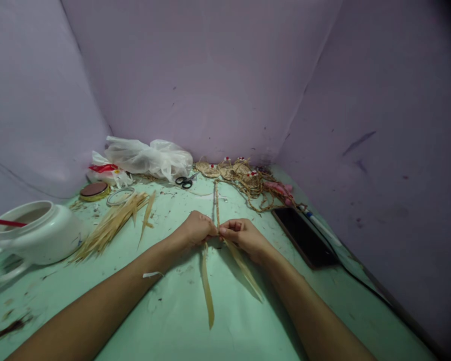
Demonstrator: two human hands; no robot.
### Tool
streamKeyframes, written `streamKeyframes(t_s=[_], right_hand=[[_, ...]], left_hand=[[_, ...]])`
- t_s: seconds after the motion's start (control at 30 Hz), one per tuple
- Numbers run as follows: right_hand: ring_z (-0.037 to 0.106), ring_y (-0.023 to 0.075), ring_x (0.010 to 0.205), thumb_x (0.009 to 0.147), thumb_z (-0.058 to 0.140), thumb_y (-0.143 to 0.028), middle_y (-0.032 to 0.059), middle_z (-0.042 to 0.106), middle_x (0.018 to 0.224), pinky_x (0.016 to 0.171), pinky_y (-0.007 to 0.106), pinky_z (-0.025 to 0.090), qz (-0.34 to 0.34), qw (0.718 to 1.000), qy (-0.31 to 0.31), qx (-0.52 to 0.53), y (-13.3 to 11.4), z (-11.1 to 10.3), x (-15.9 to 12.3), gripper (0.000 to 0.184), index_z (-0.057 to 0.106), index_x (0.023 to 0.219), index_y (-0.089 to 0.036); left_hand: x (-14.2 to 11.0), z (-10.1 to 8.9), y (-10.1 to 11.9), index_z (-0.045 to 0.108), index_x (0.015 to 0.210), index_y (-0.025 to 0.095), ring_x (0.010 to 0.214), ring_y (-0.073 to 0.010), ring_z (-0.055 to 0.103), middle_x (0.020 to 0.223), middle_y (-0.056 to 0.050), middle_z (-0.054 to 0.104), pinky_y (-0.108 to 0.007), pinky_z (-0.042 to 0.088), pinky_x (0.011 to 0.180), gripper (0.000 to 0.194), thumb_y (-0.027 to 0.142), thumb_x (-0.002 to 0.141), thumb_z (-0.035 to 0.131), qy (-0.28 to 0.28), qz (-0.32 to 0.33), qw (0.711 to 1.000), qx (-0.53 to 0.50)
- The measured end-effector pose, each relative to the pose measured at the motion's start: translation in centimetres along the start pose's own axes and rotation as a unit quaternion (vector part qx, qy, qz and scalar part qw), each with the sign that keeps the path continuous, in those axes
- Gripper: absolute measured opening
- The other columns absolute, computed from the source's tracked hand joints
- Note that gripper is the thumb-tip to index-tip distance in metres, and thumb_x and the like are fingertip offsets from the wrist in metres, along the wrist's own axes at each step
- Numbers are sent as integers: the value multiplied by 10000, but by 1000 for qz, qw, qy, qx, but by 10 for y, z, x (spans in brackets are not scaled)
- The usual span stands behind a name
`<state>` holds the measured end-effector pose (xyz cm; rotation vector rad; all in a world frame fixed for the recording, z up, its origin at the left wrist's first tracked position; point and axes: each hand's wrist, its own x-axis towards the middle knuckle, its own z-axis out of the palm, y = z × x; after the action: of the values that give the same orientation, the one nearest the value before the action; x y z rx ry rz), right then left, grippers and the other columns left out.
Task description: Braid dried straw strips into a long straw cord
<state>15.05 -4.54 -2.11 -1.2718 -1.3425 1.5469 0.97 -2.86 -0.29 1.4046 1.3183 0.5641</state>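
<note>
A thin twisted cord of dry plant fibre (pixel 217 200) runs from the far part of the table straight toward me. At its near end my left hand (pixel 199 228) is closed in a fist on it. Touching the left from the other side, my right hand (pixel 242 234) pinches the same end between thumb and fingers. One flat straw-coloured strip (pixel 207 291) hangs out below my left hand. Below my right hand a wider loose strip (pixel 244 268) slants toward me. The exact grip points are hidden by the fingers.
Left are a white pot (pixel 52 235), a bundle of dry strips (pixel 113 225), a round tin (pixel 94 191) and a tape roll (pixel 120 196). Behind lie scissors (pixel 186 181), a plastic bag (pixel 150 158) and woven pieces with cords (pixel 240 173). A phone (pixel 304 238) with a cable lies right.
</note>
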Motion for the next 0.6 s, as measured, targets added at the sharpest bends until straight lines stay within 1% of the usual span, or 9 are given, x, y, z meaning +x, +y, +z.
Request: streamKeyframes(t_s=[0.07,0.1,0.2,0.27,0.4,0.5,0.6], right_hand=[[244,26,354,572,613,-285,-63,417,392,383,199,134,12,1000,5,-4,1,0,0,171,551,558,-126],[237,25,347,570,616,-281,-64,411,384,380,202,126,16,1000,10,-9,1,-1,0,169,550,553,-126],[239,28,342,580,612,-285,-60,401,364,379,206,128,23,999,23,-12,2,-1,1,184,539,521,-127],[238,29,336,589,602,-290,-57,400,355,379,208,133,35,999,31,-6,2,-1,1,194,531,507,-129],[241,30,330,584,600,-281,-52,414,363,380,209,136,47,998,27,19,3,-3,1,177,534,519,-131],[216,26,327,573,621,-302,-61,388,351,379,211,116,36,999,19,30,3,-4,1,198,538,520,-130],[201,24,333,567,639,-345,-67,371,350,382,212,98,9,999,3,32,1,-4,0,238,555,539,-124]], left_hand=[[0,-1,1,510,472,113,324,-36,227,329,61,295,-210,134,358,42,136,504,494,2,-6,1000,15],[0,-2,1,516,476,113,324,-38,229,329,60,294,-212,134,359,47,142,508,499,-8,-8,1000,17],[2,-6,-1,540,515,117,313,-43,247,345,61,309,-212,148,350,62,174,526,517,-63,-7,998,-9],[2,-8,-3,560,551,117,307,-43,262,359,58,341,-207,155,343,76,182,520,537,-86,-3,996,-26],[2,-6,-5,559,545,108,312,-37,271,367,48,383,-200,162,345,105,200,499,579,-70,26,997,-28],[3,-3,-5,547,523,108,320,-29,248,345,59,339,-193,158,353,135,239,533,578,-38,50,998,-21],[3,-1,-4,514,496,121,315,-25,228,339,63,325,-188,146,346,144,247,554,552,-19,36,999,-33]])
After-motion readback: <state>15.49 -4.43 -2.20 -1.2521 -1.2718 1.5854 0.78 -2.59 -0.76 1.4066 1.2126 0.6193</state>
